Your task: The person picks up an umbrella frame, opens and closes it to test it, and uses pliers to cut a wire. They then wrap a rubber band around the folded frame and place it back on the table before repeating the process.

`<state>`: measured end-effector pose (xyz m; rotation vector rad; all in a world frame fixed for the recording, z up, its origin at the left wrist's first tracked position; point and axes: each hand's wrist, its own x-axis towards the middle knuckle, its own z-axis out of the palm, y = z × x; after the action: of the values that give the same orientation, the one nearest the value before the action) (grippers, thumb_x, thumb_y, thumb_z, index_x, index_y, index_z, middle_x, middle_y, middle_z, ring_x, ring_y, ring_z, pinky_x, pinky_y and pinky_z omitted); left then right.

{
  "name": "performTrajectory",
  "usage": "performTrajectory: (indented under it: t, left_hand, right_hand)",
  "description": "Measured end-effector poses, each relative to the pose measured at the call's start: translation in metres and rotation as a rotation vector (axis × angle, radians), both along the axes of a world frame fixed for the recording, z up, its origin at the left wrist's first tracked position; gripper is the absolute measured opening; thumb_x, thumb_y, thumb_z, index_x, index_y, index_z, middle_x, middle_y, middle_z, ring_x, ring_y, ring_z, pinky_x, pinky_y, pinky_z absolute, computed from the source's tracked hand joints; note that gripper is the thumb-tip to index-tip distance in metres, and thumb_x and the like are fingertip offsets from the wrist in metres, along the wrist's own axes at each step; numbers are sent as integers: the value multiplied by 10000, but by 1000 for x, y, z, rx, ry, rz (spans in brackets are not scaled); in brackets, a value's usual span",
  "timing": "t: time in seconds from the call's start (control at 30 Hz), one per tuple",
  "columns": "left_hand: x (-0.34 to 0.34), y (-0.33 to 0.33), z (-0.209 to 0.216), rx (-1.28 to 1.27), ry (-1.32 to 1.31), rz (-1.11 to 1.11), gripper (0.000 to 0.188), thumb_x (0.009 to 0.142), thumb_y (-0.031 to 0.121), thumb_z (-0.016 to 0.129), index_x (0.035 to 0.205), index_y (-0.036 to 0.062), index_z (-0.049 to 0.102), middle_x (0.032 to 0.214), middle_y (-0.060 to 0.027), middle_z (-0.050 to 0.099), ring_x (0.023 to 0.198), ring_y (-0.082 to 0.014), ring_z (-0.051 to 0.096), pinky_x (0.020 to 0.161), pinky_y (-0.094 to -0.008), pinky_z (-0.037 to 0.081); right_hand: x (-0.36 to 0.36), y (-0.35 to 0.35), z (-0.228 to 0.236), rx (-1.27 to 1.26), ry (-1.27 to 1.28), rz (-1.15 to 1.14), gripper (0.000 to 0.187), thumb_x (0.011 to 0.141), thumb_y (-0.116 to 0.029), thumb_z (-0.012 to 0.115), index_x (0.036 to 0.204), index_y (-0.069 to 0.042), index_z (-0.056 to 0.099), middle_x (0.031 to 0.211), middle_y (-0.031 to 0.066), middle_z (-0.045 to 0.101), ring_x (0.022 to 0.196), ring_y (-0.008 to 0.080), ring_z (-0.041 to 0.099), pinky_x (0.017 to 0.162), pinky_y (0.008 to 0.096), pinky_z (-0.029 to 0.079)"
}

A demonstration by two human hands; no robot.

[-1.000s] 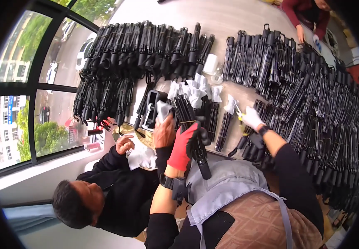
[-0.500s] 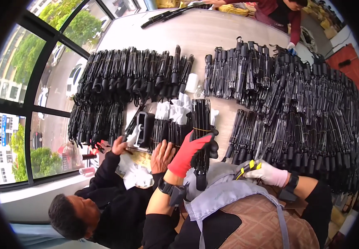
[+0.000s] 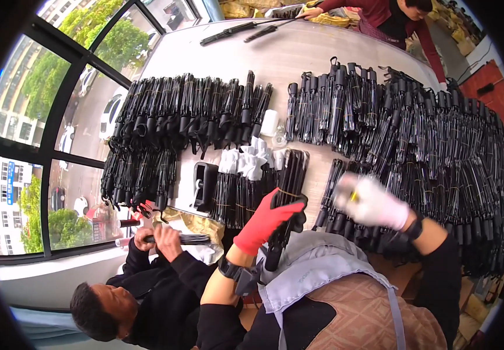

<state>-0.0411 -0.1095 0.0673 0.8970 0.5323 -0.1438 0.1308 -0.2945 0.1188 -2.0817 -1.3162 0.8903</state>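
Note:
My left hand (image 3: 269,221), in a red glove with dark fingertips, is wrapped round a black folded umbrella frame (image 3: 294,172). The frame leans upright in front of my grey apron, its ribs at the top and its handle down by my lap. Over the near edge of the right-hand pile, my white-gloved right hand (image 3: 377,204) is smeared by motion. A bit of a yellow-and-black handled tool (image 3: 354,196) shows at its fingers; its tip cannot be made out. Between the left rows and my left hand stand several frames with white wrapping (image 3: 252,160) round their upper ends.
Rows of black umbrella frames (image 3: 170,105) cover the table's left; larger piles (image 3: 421,140) fill the right. A black tape dispenser (image 3: 205,184) stands near a co-worker (image 3: 112,306), who holds a frame at my left. Another person (image 3: 380,23) works across the table (image 3: 199,64).
My right hand has lifted up and away from my lap with the tool. The frame in my left hand tilts more. The left co-worker has drawn a frame closer; the far person moved another frame.

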Motion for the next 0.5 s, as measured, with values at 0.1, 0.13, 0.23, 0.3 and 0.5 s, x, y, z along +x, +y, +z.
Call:
performTrajectory:
  t: [0.1, 0.13, 0.23, 0.3, 0.5]
  left_hand:
    - [-2, -9, 7, 50, 7, -37, 217, 869, 121, 684, 1033, 12, 593, 788, -60, 633, 657, -140, 621, 582, -290, 521]
    - [-2, -13, 8, 51, 5, -50, 218, 860, 114, 694, 1026, 16, 590, 790, -52, 631, 658, -131, 615, 585, -284, 515]
    - [0, -19, 5, 77, -1, -76, 226, 851, 112, 709, 1019, 21, 587, 791, -37, 626, 663, -113, 602, 591, -274, 506]
    - [-1, -22, 2, 135, -7, -84, 236, 848, 121, 716, 1020, 23, 586, 788, -24, 622, 671, -96, 588, 597, -267, 502]
    - [-2, -24, 1, 146, 11, -81, 234, 861, 76, 676, 1063, 6, 583, 796, -56, 629, 679, -139, 626, 604, -282, 521]
  right_hand:
    - [42, 10, 36, 30, -709, 41, 229, 812, -109, 614, 1008, -9, 550, 991, 132, 609, 762, 293, 646, 641, 346, 525]
    - [47, 11, 36, 21, -710, 28, 229, 812, -109, 614, 1008, -9, 550, 991, 132, 609, 762, 293, 646, 641, 346, 525]
    - [52, 17, 29, 14, -1057, 156, 274, 787, -92, 610, 1037, -1, 549, 1035, 124, 576, 828, 263, 643, 630, 331, 533]
    - [45, 24, 32, -75, -1068, 170, 265, 795, -98, 602, 1038, -5, 553, 1046, 123, 566, 843, 255, 639, 631, 330, 535]
    - [41, 35, 36, -243, -1164, 217, 203, 834, -140, 567, 1004, -29, 567, 988, 92, 541, 843, 208, 628, 614, 320, 539]
